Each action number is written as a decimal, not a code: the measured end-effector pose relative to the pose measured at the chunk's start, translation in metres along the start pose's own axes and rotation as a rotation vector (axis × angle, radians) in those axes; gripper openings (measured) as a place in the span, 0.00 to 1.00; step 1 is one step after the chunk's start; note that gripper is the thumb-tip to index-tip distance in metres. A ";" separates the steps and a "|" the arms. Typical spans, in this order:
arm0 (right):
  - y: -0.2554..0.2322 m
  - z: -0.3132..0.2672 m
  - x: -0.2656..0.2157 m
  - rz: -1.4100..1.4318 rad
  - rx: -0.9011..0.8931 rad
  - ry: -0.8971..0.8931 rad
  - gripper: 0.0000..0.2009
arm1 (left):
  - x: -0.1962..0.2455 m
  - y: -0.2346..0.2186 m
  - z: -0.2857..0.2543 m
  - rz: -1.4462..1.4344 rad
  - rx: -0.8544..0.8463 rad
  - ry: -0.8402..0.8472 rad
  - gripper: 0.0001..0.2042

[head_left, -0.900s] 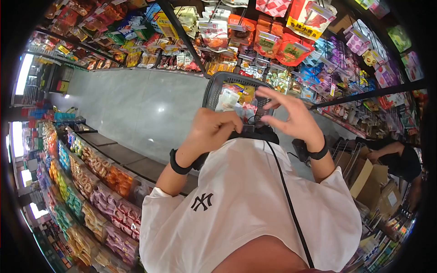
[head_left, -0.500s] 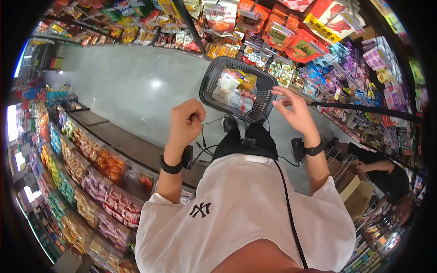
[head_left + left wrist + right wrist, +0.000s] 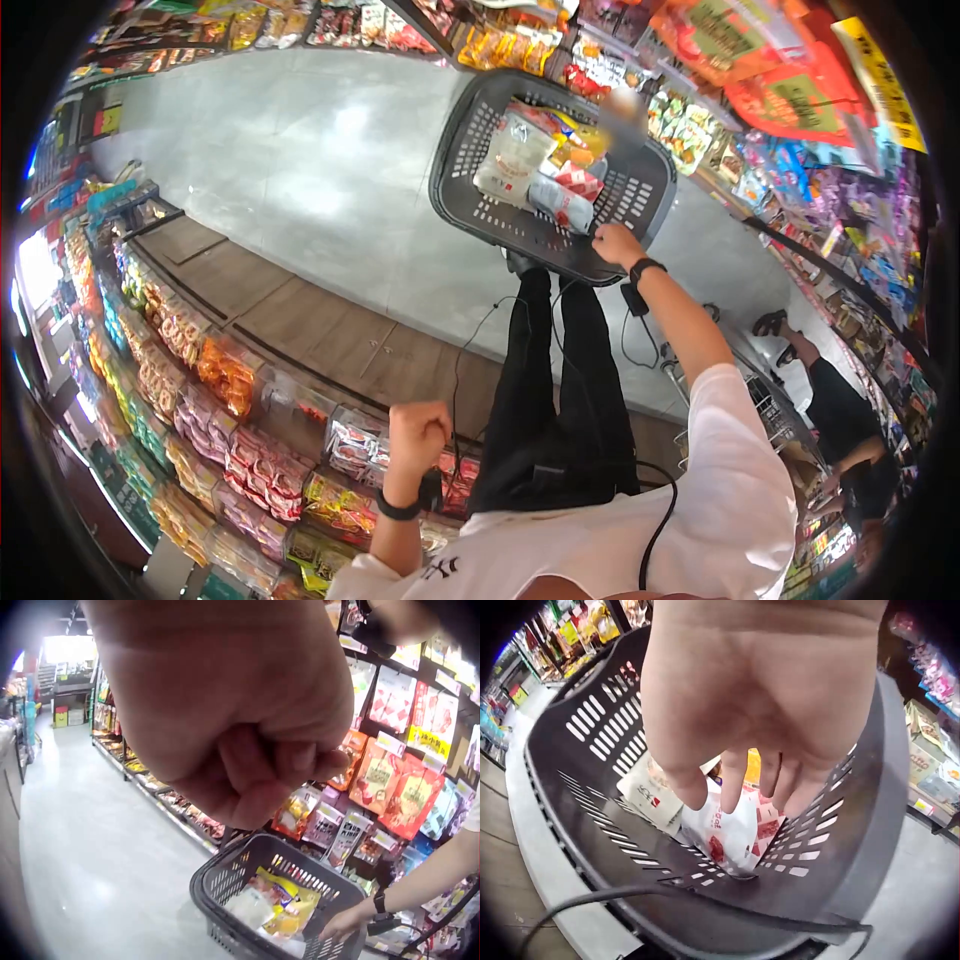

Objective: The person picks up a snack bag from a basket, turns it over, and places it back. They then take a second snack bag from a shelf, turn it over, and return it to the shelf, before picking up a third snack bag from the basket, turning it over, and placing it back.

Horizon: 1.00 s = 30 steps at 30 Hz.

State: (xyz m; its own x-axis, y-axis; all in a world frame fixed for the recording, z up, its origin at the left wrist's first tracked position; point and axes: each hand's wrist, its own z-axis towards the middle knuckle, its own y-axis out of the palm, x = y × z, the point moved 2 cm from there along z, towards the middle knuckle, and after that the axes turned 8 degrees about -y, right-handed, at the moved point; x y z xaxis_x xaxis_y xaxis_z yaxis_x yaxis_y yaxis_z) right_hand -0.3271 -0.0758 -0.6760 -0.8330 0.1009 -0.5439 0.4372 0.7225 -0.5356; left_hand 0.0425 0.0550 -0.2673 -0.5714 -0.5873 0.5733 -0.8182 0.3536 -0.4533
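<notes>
A dark grey slotted shopping basket stands in front of my feet. Inside lie a pale packet, a white bag with red print, a red-and-white patterned packet and a yellow packet. My right hand reaches down into the basket at its near right side. In the right wrist view its fingers extend downward, tips overlapping the white bag, with nothing gripped. My left hand is held near my left side, fingers curled in toward the palm; no object shows in it.
Snack shelves with hanging packets line the far and right sides. Bins of packaged snacks run along the left above wooden cabinets. A black cable crosses by the basket. Another person is at the right.
My right hand has lowered from above the basket's right side into it. My left hand has drawn back toward my body. The view has tilted, showing the basket larger and my legs.
</notes>
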 end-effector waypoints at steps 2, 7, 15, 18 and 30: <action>0.020 0.039 0.013 -0.083 -0.108 0.046 0.19 | -0.019 0.012 -0.005 0.029 -0.007 -0.106 0.10; 0.081 0.118 0.061 -0.161 -0.234 0.196 0.29 | -0.046 0.034 -0.010 -0.029 0.016 -0.332 0.12; 0.056 0.083 0.013 0.158 0.034 0.015 0.21 | -0.014 0.033 -0.019 -0.025 0.037 -0.274 0.13; 0.012 0.022 -0.022 0.252 0.111 -0.206 0.21 | 0.032 0.012 -0.023 -0.016 0.072 -0.157 0.14; -0.247 -0.287 -0.219 -0.033 0.161 -0.705 0.09 | 0.219 -0.033 -0.058 0.010 0.193 0.472 0.18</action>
State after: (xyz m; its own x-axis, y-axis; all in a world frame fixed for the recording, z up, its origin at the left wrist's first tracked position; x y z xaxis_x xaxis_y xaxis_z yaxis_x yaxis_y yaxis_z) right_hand -0.3497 -0.0805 -0.2393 -0.4541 -0.4236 -0.7838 0.5054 0.6021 -0.6182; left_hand -0.0592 -0.0431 -0.0869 -0.5817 -0.1760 0.7942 -0.8116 0.1903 -0.5523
